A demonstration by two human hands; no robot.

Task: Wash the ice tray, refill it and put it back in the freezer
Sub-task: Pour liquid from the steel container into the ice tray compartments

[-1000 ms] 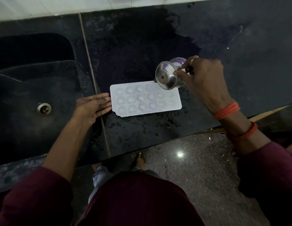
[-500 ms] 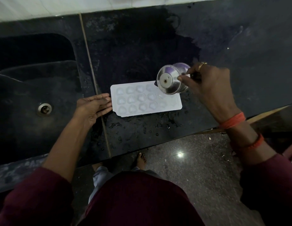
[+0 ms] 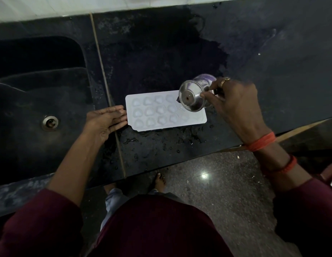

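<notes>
A white ice tray (image 3: 161, 112) with rows of heart-shaped pockets lies flat on the wet black counter (image 3: 161, 58). My left hand (image 3: 106, 120) rests flat on the counter with its fingertips against the tray's left edge. My right hand (image 3: 233, 104) grips a small steel cup (image 3: 194, 95), tipped on its side over the tray's right end, base facing me. The cup hides the tray's upper right corner.
A dark sink (image 3: 41, 101) with a metal drain (image 3: 49, 122) lies to the left. Water drops spot the counter in front of the tray. The counter's front edge (image 3: 161, 169) runs below, above a speckled floor and my bare foot (image 3: 160, 181).
My right hand and the steel cup shifted slightly right and down over the tray's right end, staying tipped. My left hand and the tray stayed put.
</notes>
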